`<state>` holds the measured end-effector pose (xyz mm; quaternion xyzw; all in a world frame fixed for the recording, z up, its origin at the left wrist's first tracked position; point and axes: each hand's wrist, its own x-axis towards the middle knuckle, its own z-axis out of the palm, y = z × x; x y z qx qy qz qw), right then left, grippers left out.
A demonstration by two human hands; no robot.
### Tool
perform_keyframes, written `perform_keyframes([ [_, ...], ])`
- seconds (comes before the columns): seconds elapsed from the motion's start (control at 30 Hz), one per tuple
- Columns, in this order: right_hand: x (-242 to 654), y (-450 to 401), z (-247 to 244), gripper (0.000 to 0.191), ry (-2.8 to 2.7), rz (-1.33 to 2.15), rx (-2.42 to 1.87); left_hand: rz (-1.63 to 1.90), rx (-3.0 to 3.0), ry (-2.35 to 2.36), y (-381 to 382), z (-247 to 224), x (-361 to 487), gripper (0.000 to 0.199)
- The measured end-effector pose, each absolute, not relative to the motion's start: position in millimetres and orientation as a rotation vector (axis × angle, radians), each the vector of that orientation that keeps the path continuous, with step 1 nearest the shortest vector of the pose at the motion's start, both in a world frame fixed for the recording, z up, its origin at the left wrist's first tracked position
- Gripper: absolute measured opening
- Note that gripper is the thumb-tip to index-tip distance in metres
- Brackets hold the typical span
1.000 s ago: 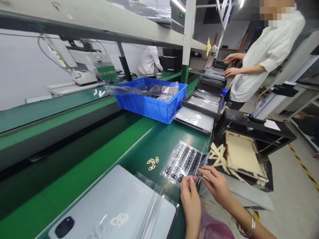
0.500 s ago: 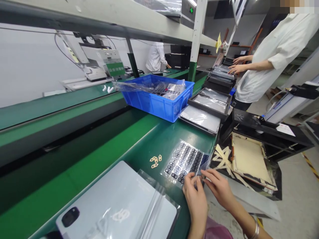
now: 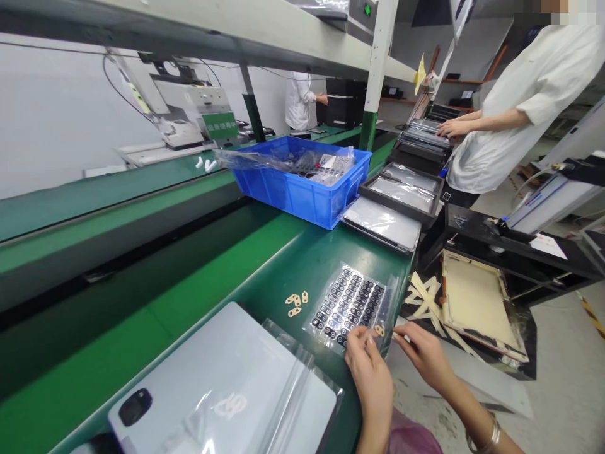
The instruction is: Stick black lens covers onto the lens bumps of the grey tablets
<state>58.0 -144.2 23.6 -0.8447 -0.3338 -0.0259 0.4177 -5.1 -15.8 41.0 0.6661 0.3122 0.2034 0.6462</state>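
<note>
A clear plastic sheet [image 3: 350, 301] carries rows of small black stickers with ring marks and lies flat on the green bench. My left hand [image 3: 371, 369] is over its near right corner, thumb and fingers pinched; a small tan paper tab with holes [image 3: 379, 330] shows at the fingertips. Just to the right, my right hand [image 3: 425, 353] is pinched closed, with a tiny pale bit at its fingertips that I cannot make out. Several similar loose tan tabs [image 3: 295, 305] lie left of the sheet. Nearer me is a pale blue tablet [image 3: 189, 372], partly under clear film.
A blue bin [image 3: 302, 198] with bagged parts stands farther along the bench. Beside it are film-covered tablets [image 3: 380, 222] and black trays [image 3: 401, 192]. A fixture with a cream pad [image 3: 477, 302] and tape strips [image 3: 423, 299] sits right. A co-worker [image 3: 534, 120] handles stacked items beyond.
My right hand has moved right, away from my left hand, and a gap has opened between them. The tan tab at my left fingertips has come into sight.
</note>
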Motion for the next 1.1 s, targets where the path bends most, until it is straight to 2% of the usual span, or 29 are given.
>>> perform_keyframes([
  [0.17, 54, -148, 20, 0.032, -0.395, -0.062, -2.109, 0.463, 1.569, 0.715, -14, 44, -5, 0.015],
  [0.27, 56, -134, 29, 0.046, -0.182, -0.004, -1.977, 0.471, 1.592, 0.694, -15, 43, -7, 0.018],
  [0.43, 64, -110, 29, 0.057, -0.116, 0.143, -1.625, 0.482, 1.435, 0.732, -13, 41, -6, 0.018],
  [0.57, 62, -119, 13, 0.067, -0.177, 0.061, -1.699, 0.572, 1.230, 0.793, -12, 42, -5, 0.019],
  [0.67, 57, -131, 11, 0.056, -0.259, 0.072, -1.979, 0.568, 1.229, 0.783, -13, 44, -5, 0.022],
  [0.77, 52, -134, 27, 0.036, -0.334, -0.222, -2.224, 0.556, 1.288, 0.761, -14, 44, -5, 0.023],
  [0.83, 48, -128, 43, 0.031, -0.415, -0.296, -2.213, 0.564, 1.324, 0.744, -14, 43, -5, 0.022],
  [0.97, 40, -107, 63, 0.028, -0.456, 0.087, -2.104, 0.549, 1.389, 0.718, -14, 39, -7, 0.023],
  [1.1, 37, -97, 59, 0.036, -0.282, 0.203, -2.030, 0.498, 1.455, 0.712, -14, 36, -9, 0.023],
])
